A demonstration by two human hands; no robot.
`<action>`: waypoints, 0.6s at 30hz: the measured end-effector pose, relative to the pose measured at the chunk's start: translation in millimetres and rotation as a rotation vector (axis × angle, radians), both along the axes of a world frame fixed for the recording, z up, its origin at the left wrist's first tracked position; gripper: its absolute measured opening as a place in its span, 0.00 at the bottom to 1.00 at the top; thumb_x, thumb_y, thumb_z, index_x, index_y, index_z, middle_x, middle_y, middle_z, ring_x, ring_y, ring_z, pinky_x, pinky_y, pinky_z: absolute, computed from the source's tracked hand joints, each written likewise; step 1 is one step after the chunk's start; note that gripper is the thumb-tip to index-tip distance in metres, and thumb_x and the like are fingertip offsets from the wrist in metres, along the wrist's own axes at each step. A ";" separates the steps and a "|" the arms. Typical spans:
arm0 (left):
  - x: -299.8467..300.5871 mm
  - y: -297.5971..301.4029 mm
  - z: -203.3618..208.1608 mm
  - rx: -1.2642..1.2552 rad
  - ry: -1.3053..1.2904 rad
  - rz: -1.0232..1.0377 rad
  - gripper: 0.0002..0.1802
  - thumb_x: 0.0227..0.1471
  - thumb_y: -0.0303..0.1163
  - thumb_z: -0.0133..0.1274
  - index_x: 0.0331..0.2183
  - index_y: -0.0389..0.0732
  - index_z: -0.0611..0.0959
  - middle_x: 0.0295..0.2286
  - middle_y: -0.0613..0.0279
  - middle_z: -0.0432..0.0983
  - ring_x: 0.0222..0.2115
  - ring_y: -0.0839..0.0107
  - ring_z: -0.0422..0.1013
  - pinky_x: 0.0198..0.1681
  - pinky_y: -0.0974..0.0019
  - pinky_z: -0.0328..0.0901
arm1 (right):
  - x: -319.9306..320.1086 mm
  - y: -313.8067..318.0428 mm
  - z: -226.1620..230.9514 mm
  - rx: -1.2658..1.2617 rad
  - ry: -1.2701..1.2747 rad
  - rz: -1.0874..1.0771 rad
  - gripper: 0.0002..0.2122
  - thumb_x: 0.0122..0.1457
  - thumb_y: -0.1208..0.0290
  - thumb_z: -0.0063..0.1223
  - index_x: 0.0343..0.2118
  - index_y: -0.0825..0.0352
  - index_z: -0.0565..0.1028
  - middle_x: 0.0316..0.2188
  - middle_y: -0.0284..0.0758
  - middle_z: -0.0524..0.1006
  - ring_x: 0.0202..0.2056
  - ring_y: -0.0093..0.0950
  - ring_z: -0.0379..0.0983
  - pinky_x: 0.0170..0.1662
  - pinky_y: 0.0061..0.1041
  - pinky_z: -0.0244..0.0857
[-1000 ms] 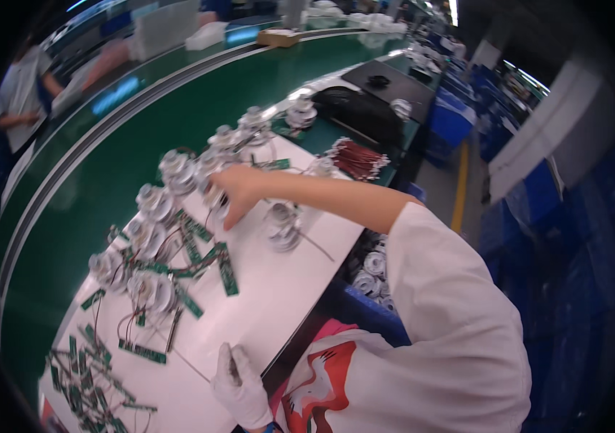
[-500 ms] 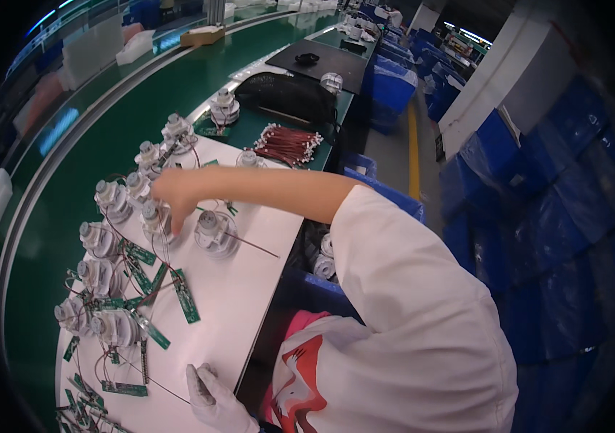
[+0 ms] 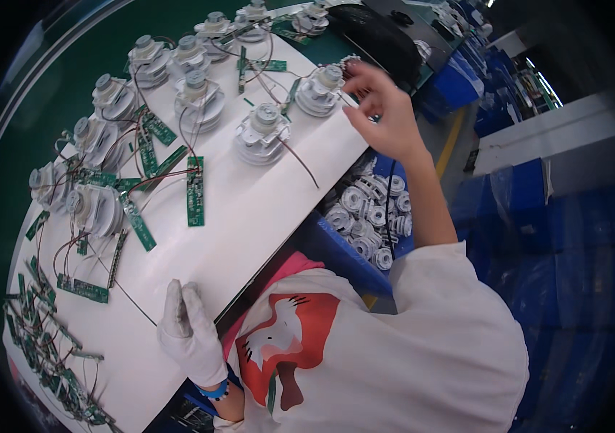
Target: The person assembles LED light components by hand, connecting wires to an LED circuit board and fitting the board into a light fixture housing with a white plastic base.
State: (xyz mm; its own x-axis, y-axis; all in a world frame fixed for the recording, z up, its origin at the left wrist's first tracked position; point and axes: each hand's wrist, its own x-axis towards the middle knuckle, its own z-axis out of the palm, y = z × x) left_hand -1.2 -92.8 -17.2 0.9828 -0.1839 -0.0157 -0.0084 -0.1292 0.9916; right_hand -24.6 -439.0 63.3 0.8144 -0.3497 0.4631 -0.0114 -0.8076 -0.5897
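Observation:
My bare right hand (image 3: 385, 112) hovers over the right end of the white table (image 3: 249, 216), its fingertips pinched on a thin wire beside a white round motor part (image 3: 320, 90). A second motor part (image 3: 262, 133) with a loose dark lead lies just left of it. Near the table's front edge, my white-gloved left hand (image 3: 189, 333) rests with its fingers pressed together. The end of a thin wire (image 3: 138, 307) meets those fingertips.
Several white round motor parts (image 3: 195, 101) with green circuit strips (image 3: 195, 191) and red wires cover the left half of the table. More green strips (image 3: 47, 346) are heaped at the lower left. A blue bin of white round parts (image 3: 366, 213) sits under the table edge. Blue crates (image 3: 516, 202) stand to the right.
My right hand has come off the round parts in the middle and moved right to the part at the table's end. The gloved left hand has stayed at the front edge.

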 end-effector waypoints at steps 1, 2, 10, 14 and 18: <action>-1.0 -1.4 -1.0 -0.025 -0.012 0.013 0.16 0.50 0.24 0.46 0.43 0.28 0.70 0.29 0.52 0.74 0.30 0.74 0.71 0.35 0.74 0.64 | -3.9 2.1 -9.0 0.004 0.035 -0.009 0.19 0.41 0.78 0.54 0.40 0.71 0.69 0.26 0.35 0.75 0.16 0.17 0.67 0.22 0.16 0.63; -2.5 -2.7 -1.8 -0.051 -0.023 0.022 0.16 0.50 0.24 0.46 0.42 0.28 0.71 0.28 0.52 0.75 0.29 0.75 0.70 0.34 0.75 0.64 | -7.3 3.2 -15.7 0.007 0.071 -0.021 0.15 0.42 0.77 0.54 0.37 0.71 0.72 0.25 0.35 0.75 0.15 0.16 0.67 0.20 0.15 0.61; 9.7 -2.9 -10.6 0.018 -0.106 0.032 0.14 0.49 0.24 0.48 0.39 0.28 0.73 0.26 0.53 0.75 0.25 0.74 0.71 0.29 0.73 0.65 | -5.5 54.2 -49.2 0.312 0.367 0.103 0.06 0.49 0.74 0.55 0.29 0.70 0.75 0.17 0.25 0.71 0.17 0.08 0.59 0.17 0.10 0.50; 6.9 15.2 10.0 0.268 -0.297 0.013 0.13 0.44 0.23 0.51 0.36 0.31 0.75 0.22 0.49 0.74 0.20 0.63 0.72 0.24 0.67 0.65 | 6.5 96.8 -63.1 0.873 0.465 0.231 0.06 0.53 0.76 0.46 0.27 0.75 0.73 0.18 0.32 0.72 0.16 0.16 0.67 0.17 0.14 0.61; 7.2 34.6 22.1 0.217 -0.329 -0.027 0.11 0.41 0.25 0.53 0.33 0.39 0.77 0.17 0.54 0.70 0.17 0.58 0.67 0.21 0.63 0.62 | -8.7 117.7 -66.0 1.152 0.424 0.256 0.08 0.56 0.76 0.40 0.33 0.76 0.70 0.26 0.39 0.72 0.17 0.21 0.68 0.21 0.20 0.67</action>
